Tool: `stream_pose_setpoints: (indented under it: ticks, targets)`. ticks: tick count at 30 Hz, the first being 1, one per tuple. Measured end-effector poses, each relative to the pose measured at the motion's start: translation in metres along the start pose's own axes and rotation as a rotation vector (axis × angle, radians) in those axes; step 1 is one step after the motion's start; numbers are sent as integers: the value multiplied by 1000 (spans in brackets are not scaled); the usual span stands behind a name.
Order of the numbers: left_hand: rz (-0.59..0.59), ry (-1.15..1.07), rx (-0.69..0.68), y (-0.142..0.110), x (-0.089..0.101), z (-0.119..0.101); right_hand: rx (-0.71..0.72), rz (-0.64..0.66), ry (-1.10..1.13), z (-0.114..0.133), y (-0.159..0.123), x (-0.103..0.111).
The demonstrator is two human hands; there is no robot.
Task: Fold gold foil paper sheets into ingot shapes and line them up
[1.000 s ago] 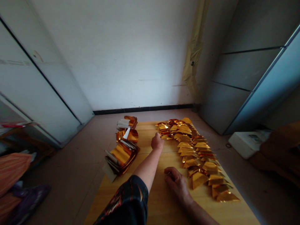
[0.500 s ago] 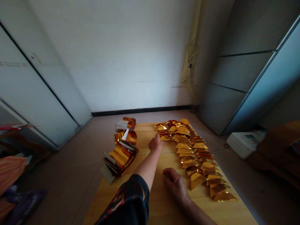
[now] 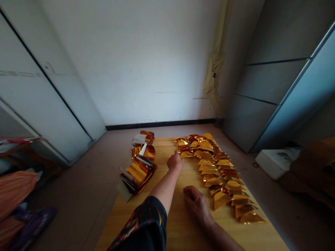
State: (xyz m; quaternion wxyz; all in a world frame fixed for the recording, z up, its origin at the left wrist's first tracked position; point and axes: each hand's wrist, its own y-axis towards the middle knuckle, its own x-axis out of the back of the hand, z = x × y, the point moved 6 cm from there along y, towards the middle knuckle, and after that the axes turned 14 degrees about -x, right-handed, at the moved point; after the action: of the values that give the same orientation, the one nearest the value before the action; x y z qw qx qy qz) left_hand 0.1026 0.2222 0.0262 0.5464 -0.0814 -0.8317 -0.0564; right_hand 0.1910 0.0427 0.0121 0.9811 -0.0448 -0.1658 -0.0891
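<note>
Two bare hands work over a pale wooden bench [image 3: 125, 226]. The nearer, the right hand [image 3: 196, 202], rests with its fingers loosely curled against the wood, just left of the lower foil; its palm is hidden, so I cannot tell whether it holds anything small. The left hand [image 3: 175, 161], on an arm stretched forward from a dark patterned sleeve [image 3: 142, 223], is bunched almost into a fist, just beside a folded gold foil piece [image 3: 186, 154]; whether it grips anything cannot be told either. That piece joins a dense, overlapping column of gold foil triangles [image 3: 220, 177] down the bench's right side, thin, crisply creased and mirror-bright with orange glints. Such light, springy foil could slide or fan out if a wrist brushed it, and a careless reach could topple the loose, curled stack of foil sheets [image 3: 137, 176] straddling the bench's left edge. Beyond it sits a smaller curled bundle [image 3: 143, 151], then white paper slips [image 3: 140, 139] tucked into curved foil. Farther off, a black skirting strip [image 3: 157, 124] runs beneath a white wall [image 3: 131, 62].
</note>
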Motion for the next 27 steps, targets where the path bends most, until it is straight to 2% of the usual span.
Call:
stream_pose_setpoints:
  ticks: [5,11,24,27]
  targets:
    - [-22,21,-31,-2,0,-3,32,-1,-37,3,0,1]
    - [-63,0,9,2,-1,-1,36,1,-31,4,0,3]
    - [-29,19,18,10,-9,-6,51,-4,-47,-2,1,0]
    - [-1,-64,71,10,-10,-3,55,9,-37,-2,0,0]
